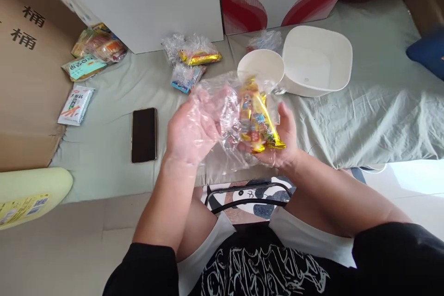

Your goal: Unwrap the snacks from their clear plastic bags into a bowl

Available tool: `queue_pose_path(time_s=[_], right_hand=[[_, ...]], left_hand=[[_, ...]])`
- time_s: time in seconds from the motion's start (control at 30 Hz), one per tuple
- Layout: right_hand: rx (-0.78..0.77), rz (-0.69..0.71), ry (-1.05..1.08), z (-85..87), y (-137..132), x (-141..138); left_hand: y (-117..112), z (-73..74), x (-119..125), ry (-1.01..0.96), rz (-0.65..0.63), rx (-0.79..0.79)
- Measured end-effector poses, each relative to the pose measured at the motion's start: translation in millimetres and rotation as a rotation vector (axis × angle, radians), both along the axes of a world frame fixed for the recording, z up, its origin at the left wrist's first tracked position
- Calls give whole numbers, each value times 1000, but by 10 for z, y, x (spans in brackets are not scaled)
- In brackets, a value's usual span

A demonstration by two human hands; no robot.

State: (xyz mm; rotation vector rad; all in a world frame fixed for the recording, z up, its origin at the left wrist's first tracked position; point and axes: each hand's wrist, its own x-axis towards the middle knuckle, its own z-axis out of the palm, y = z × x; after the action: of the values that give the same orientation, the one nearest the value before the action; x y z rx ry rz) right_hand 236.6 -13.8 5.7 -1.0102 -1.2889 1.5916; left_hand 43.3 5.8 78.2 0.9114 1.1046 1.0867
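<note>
A clear plastic bag point(222, 157) stretches between my hands above the front of the cloth-covered surface. My left hand point(192, 125) is covered by the film, with its fingers curled and bunching the plastic. On my right hand point(286, 134) rest several yellow-wrapped snack packets point(256, 120), its thumb up along their right side and its fingers beneath. Film seems to lie over part of the packets; whether they are fully inside the bag I cannot tell. Just behind them stands a round white tub point(261, 65), partly hidden by the bag.
A squarish white bin point(317, 62) stands right of the tub. Bagged snacks point(194, 55) lie behind my left hand, and a phone point(144, 135) to its left. More snack packets point(86, 62) sit at the far left. White and red cartons point(277, 0) line the back.
</note>
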Motion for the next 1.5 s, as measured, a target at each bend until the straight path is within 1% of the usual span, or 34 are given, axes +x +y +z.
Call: queue_pose_path(time_s=[0.13, 0.2, 0.23, 0.27, 0.33, 0.4, 0.5, 0.57, 0.63, 0.7, 0.77, 0.83, 0.87, 0.93, 1.0, 1.03, 1.1, 1.13, 1.2, 1.27, 1.37, 1.43, 1.5], right_hand=[[-89, 29, 119, 20, 30, 52], [-163, 63, 216, 53, 29, 84], [-224, 68, 296, 75, 24, 98], [-298, 60, 387, 99, 18, 110], [-421, 28, 543, 148, 2, 123], [-480, 6, 627, 191, -9, 122], [-473, -26, 654, 250, -11, 118], [-405, -77, 614, 294, 0, 144], [-290, -160, 531, 332, 38, 227], [-144, -312, 433, 344, 135, 384], [5, -510, 328, 319, 315, 608], [116, -670, 202, 269, 558, 859], [147, -722, 143, 244, 681, 974], [179, -771, -20, 209, 875, 1146], [150, -802, -333, 203, 940, 1214], [150, -802, -531, 208, 920, 1210], [230, -732, -920, 223, 801, 1154], [303, -658, -1070, 230, 721, 1116], [422, -479, -1261, 245, 561, 1053], [453, -351, -1372, 270, 434, 1035], [443, -288, -1497, 329, 311, 1075], [460, -210, -1515, 361, 255, 1093], [523, -89, -1473, 368, 211, 1066]], left_hand=[[47, 77, -90, 90, 22, 143], [59, 99, -149, 102, 80, 195], [62, 109, -182, 73, 126, 208], [65, 118, -216, 15, 182, 220], [78, 120, -284, -160, 303, 253], [108, 91, -343, -331, 371, 301], [190, 1, -400, -480, 350, 291], [254, -62, -416, -554, 349, 257], [306, -107, -418, -617, 409, 234], [332, -130, -408, -656, 481, 205], [333, -141, -392, -665, 507, 154], [322, -155, -376, -645, 487, 109], [316, -166, -369, -628, 474, 99], [311, -192, -360, -594, 459, 104], [311, -214, -351, -570, 443, 117], [311, -218, -345, -567, 438, 114], [308, -212, -329, -581, 435, 84], [305, -203, -320, -590, 438, 66], [297, -181, -310, -592, 445, 38], [290, -164, -316, -575, 442, 26], [280, -155, -346, -561, 447, 27], [272, -154, -365, -557, 473, 25], [260, -153, -373, -557, 496, 23]])
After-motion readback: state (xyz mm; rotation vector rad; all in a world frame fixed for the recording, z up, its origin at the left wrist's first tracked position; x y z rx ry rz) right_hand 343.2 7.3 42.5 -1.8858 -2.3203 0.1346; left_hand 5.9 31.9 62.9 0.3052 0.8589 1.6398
